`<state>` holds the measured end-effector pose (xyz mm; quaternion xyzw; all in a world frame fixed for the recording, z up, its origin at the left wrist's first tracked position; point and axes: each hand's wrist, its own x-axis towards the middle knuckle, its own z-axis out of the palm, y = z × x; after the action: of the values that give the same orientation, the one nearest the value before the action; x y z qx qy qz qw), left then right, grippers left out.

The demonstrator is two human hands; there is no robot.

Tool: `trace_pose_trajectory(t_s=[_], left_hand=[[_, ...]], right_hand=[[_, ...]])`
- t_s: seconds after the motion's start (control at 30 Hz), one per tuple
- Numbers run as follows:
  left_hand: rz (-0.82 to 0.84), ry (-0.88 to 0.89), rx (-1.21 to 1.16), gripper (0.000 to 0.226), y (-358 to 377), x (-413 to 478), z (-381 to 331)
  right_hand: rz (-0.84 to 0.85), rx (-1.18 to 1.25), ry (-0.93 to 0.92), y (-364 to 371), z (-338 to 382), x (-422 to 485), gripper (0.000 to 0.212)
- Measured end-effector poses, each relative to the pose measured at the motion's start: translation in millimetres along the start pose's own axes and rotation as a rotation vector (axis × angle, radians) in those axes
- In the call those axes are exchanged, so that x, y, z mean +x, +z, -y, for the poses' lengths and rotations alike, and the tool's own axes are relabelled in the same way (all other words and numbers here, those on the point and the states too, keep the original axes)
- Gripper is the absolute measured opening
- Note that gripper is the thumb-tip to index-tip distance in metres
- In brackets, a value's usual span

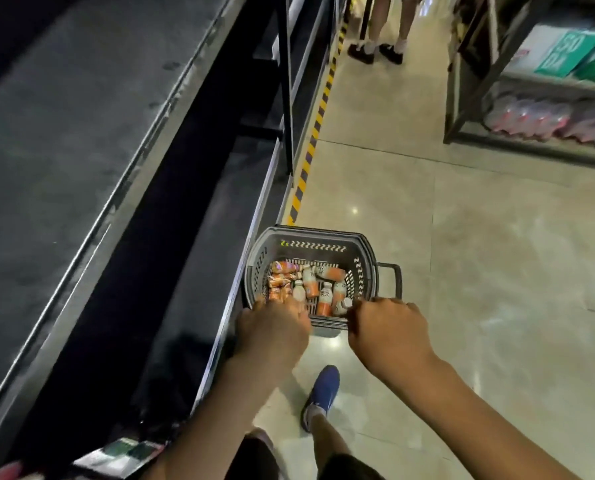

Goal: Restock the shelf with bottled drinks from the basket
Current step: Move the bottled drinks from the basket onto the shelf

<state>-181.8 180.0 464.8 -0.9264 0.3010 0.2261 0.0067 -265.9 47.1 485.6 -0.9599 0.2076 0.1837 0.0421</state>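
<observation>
From the head camera, both hands are down at the near edge of a grey plastic basket (310, 234) that sits on the tiled floor (479, 265).

The left hand (272, 329) is over the basket's near-left corner. Its fingers point down into the basket and are smeared by motion, so I cannot tell whether it is gripping anything. The right hand (389, 329) is at the near-right corner with its fingers curled under, knuckles up. A white bottle cap sits just at its fingertips, but whether it grips that bottle, the rim, or nothing is hidden.

The bottled drinks (325, 299) lie jumbled on the basket's bottom just beyond both hands, with orange-and-white labels and white caps. Orange packets (278, 284) are stacked ahead of the left hand. The basket's handle (391, 279) sticks out beyond the right hand.

To the left of the left hand runs the dark shelf (81, 174), its tiers unlit, touching or nearly touching the basket's side. A yellow-and-black tape strip (310, 150) runs along its foot, ahead of the hands.

Below the hands, a blue shoe (322, 393) is on the floor. Far ahead stand another person's legs (375, 46). Ahead and to the right of the right hand, a rack (462, 98) holds wrapped packs of pink-capped bottles (531, 116) and a green sign (569, 53).
</observation>
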Motion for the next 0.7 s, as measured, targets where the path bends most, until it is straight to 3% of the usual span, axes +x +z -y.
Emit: trace_pose_trajectory(t_s=[0.2, 0.4, 0.7], left_hand=[[0.175, -0.013, 0.02, 0.029, 75.5, 147.2, 28.2], [0.346, -0.008, 0.058, 0.033, 219.3, 303.6, 52.0], [0.399, 0.032, 0.261, 0.046, 463.6, 500.9, 118.8]], right_hand=[[0.189, 0.156, 0.098, 92.8, -12.2, 124.7, 0.024], [0.354, 0.266, 0.205, 250.6, -8.8, 277.2, 0.025], [0.491, 0.039, 0.109, 519.5, 4.0, 457.6, 0.031]])
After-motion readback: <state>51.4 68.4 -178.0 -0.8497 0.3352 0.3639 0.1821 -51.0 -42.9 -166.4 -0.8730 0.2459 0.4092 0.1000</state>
